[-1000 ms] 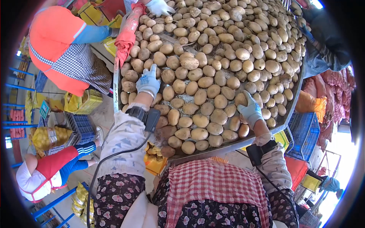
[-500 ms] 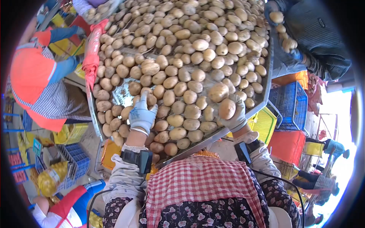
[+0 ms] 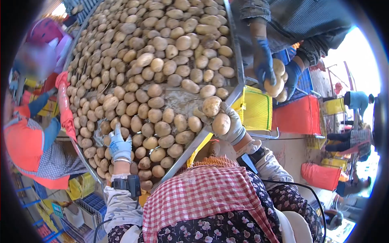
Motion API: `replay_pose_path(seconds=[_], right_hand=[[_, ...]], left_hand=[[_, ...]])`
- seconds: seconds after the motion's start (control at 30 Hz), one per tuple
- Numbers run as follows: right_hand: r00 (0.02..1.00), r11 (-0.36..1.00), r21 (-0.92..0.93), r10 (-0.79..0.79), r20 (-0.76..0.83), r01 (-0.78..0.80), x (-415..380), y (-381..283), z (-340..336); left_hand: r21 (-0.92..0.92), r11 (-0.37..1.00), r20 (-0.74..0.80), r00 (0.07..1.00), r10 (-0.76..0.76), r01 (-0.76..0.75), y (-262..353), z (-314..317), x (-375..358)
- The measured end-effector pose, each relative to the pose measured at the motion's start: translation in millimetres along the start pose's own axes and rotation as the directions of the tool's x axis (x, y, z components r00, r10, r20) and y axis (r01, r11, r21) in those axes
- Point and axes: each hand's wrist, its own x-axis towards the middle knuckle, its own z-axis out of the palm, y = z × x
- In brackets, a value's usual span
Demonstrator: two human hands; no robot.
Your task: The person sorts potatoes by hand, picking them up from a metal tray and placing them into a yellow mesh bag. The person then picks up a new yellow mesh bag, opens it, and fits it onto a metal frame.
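Potatoes [image 3: 156, 102] cover a large metal-rimmed sorting table [image 3: 239, 73] in front of me. My left hand [image 3: 120, 148], in a pale blue-and-white glove, lies over the potatoes near the table's near left side. Its fingers are stretched out and apart, touching the potatoes, with nothing held that I can see. My right hand [image 3: 234, 128], in a greyish glove, is at the near right edge of the table. It is closed around two potatoes, a lower one [image 3: 221, 124] and an upper one [image 3: 211, 106]. Part of its fingers is hidden behind them.
Across the right rim, another person's blue-gloved hands [image 3: 263, 60] hold several potatoes. A yellow basket [image 3: 258, 108] and a red container [image 3: 298, 115] stand right of the table. On the left, a person in an orange vest [image 3: 24, 141] stands near a red wrapped bundle [image 3: 66, 105] on the rim.
My view has turned right, so the table appears shifted left. My right hand has drawn to the table's edge, still with two potatoes. The other person's hands have moved beyond the rim.
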Motion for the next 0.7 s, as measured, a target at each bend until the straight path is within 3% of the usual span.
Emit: replay_pose_path(seconds=[0.07,0.13,0.17,0.23,0.27,0.3,0.33,0.37,0.4,0.47,0.5,0.53,0.6,0.63,0.67,0.7], right_hand=[[1.0,0.999,0.038,-0.006,-0.027,0.007,-12,-12,-9],[0.999,0.998,-0.055,-0.024,0.024,0.025,-26,-26,-25],[0.99,0.988,-0.127,-0.102,-0.101,0.088,-37,-32,-20],[0.975,0.985,-0.128,-0.136,-0.177,0.114,-52,-47,-42],[0.959,0.982,-0.137,-0.158,-0.234,0.128,-58,-55,-51],[0.957,0.979,-0.057,-0.202,-0.21,0.194,-65,-63,-50],[0.974,0.973,0.134,-0.168,-0.154,0.189,-70,-72,-49],[0.977,0.964,0.202,-0.142,-0.156,0.172,-74,-84,-64],[0.981,0.951,0.267,-0.115,-0.156,0.154,-77,-95,-71],[0.993,0.911,0.399,-0.064,-0.104,0.1,-83,-115,-83],[0.989,0.913,0.392,-0.062,-0.133,0.11,-83,-125,-97],[0.985,0.915,0.385,-0.059,-0.163,0.119,-85,-134,-108],[0.818,0.923,0.219,-0.149,-0.556,0.317,-86,-140,-98],[0.808,0.929,0.042,-0.296,-0.509,0.367,-89,-141,-121],[0.821,0.879,-0.346,-0.446,-0.357,0.327,-91,-144,-158],[0.632,0.953,-0.15,-0.287,-0.72,0.262,-97,-149,-127]], left_hand=[[-0.009,1.0,-0.05,0.999,0.005,-0.005,-2,10,-6],[-0.091,0.995,-0.085,0.995,-0.047,0.039,7,12,-14],[-0.082,0.996,-0.1,0.994,-0.052,0.044,8,13,-13],[-0.043,0.999,-0.145,0.989,-0.026,0.02,4,19,-7],[-0.077,0.993,-0.092,0.991,-0.093,0.086,8,16,-3],[-0.074,0.992,-0.097,0.99,-0.105,0.098,10,16,-1],[-0.071,0.991,-0.103,0.988,-0.119,0.112,8,16,1],[-0.076,0.993,-0.134,0.986,-0.1,0.09,-1,21,3],[-0.145,0.981,-0.113,0.983,-0.146,0.129,3,18,3],[-0.295,0.955,-0.179,0.983,-0.031,-0.024,-11,17,8],[-0.529,0.848,-0.177,0.976,-0.13,0.017,-13,19,7],[-0.544,0.837,-0.341,0.927,-0.156,-0.059,-44,41,13],[-0.941,0.313,-0.056,0.854,-0.517,0.128,-11,17,2],[-0.987,-0.082,0.159,0.928,-0.336,0.139,-22,20,-1],[-0.858,-0.433,0.36,0.924,-0.127,0.275,-33,22,-5],[-0.87,-0.456,0.336,0.903,-0.268,0.189,10,0,-19]])
